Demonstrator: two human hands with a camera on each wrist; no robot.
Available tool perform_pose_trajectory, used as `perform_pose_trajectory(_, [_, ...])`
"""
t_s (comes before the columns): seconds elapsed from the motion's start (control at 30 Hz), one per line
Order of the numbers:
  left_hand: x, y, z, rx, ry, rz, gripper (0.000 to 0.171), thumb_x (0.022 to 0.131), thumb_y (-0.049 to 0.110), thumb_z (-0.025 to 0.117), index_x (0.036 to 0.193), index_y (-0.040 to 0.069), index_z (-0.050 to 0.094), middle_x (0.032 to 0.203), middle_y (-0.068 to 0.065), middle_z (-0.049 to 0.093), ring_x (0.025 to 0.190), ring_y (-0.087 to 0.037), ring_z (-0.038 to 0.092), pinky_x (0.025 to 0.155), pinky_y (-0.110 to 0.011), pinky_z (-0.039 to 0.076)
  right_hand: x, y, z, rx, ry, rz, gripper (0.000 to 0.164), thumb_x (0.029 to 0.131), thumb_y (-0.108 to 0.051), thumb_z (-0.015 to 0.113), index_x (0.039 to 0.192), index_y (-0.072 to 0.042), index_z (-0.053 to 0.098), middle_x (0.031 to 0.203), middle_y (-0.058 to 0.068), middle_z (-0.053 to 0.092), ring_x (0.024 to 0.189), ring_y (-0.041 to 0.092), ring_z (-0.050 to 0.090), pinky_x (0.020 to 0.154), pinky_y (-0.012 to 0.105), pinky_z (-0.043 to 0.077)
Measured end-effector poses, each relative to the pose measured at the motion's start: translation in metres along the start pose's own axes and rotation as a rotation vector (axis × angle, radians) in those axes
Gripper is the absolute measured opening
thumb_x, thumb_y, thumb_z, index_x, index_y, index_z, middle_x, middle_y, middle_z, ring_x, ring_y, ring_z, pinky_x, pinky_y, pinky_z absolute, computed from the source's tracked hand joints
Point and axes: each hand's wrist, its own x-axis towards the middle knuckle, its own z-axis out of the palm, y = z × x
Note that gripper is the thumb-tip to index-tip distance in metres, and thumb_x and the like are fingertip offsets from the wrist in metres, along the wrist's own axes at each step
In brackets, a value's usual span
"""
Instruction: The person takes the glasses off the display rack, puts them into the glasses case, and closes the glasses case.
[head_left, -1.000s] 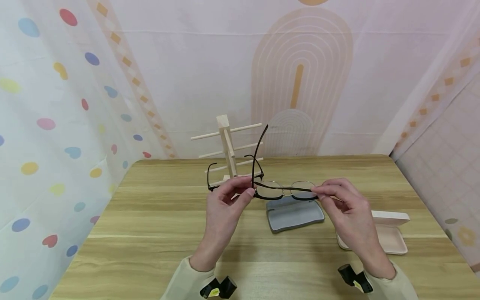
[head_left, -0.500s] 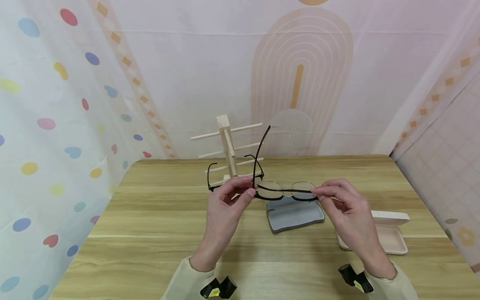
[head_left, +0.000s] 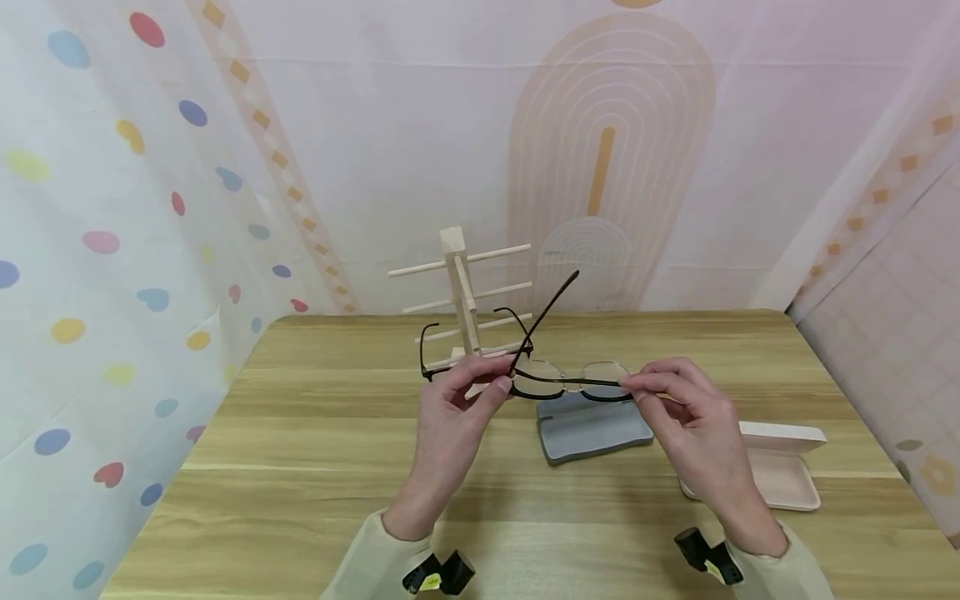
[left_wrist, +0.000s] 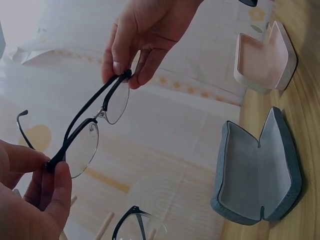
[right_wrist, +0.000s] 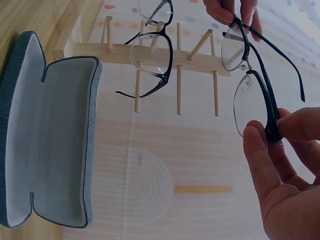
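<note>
My left hand [head_left: 450, 417] and right hand [head_left: 701, 425] hold a pair of eyeglasses [head_left: 542, 396] between them above the table, one at each end of the frame. Thumb and fingers of each hand pinch the frame's end. The glasses have black upper rims and thin metal lower rims. One temple lies across behind the lenses; the other temple [head_left: 551, 312] slants up and to the right from my left fingers. Below and behind the glasses, an open grey-blue glasses case [head_left: 596, 437] lies on the table. In the right wrist view, its light lining [right_wrist: 62, 140] shows.
A wooden glasses rack [head_left: 465, 312] stands at the back, carrying another pair of dark-framed glasses [head_left: 423, 350] low down. An open pale pink glasses case [head_left: 786, 483] lies at the right, partly hidden by my right hand. Patterned curtains surround the wooden table [head_left: 300, 467].
The raised temple has swung inward, its tip moving right and down. Both hands keep their hold on the eyeglasses. The head view has shifted slightly.
</note>
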Motion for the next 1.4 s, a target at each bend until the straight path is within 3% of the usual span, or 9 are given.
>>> perform_pose_trajectory(0.3, [-0.0002, -0.0033, -0.0019, 0.044, -0.002, 0.025, 0.021, 0.090, -0.012, 0.070, 0.110, -0.008, 0.076, 0.108, -0.018, 0.071, 0.090, -0.008, 0.068, 0.078, -0.027, 0.062, -0.0003, 0.0021, 0.0000, -0.010, -0.012, 0.010, 0.026, 0.091, 0.016, 0.065, 0.102, -0.003, 0.080, 0.102, 0.004, 0.066, 0.085, 0.007, 0.067, 0.072, 0.014, 0.056])
perform_pose_trajectory(0.53, [-0.0024, -0.0067, -0.0026, 0.096, -0.004, 0.061, 0.020, 0.090, -0.010, 0.071, 0.108, -0.005, 0.078, 0.108, -0.016, 0.073, 0.095, -0.017, 0.071, 0.081, -0.030, 0.062, -0.0014, 0.0031, 0.0004, -0.009, -0.012, 0.010, 0.025, 0.091, 0.016, 0.066, 0.102, -0.002, 0.079, 0.104, 0.003, 0.066, 0.086, 0.007, 0.067, 0.072, 0.013, 0.056])
perform_pose_trajectory(1.1, [-0.0060, -0.0085, -0.0039, 0.177, 0.019, 0.089, 0.018, 0.090, -0.009, 0.072, 0.103, 0.000, 0.081, 0.101, -0.010, 0.072, 0.092, -0.017, 0.069, 0.077, -0.028, 0.062, -0.0005, 0.0007, 0.0047, -0.004, -0.015, 0.031, 0.027, 0.091, 0.016, 0.065, 0.102, -0.004, 0.080, 0.104, 0.003, 0.066, 0.086, 0.008, 0.067, 0.073, 0.014, 0.056])
perform_pose_trajectory(1.4, [-0.0068, -0.0102, -0.0040, 0.256, 0.014, 0.104, 0.018, 0.090, -0.007, 0.073, 0.100, 0.004, 0.083, 0.098, -0.005, 0.071, 0.090, -0.009, 0.068, 0.079, -0.031, 0.062, -0.0006, 0.0009, 0.0050, -0.014, -0.019, 0.040, 0.026, 0.092, 0.014, 0.066, 0.103, -0.004, 0.080, 0.104, 0.003, 0.066, 0.086, 0.007, 0.067, 0.074, 0.014, 0.056])
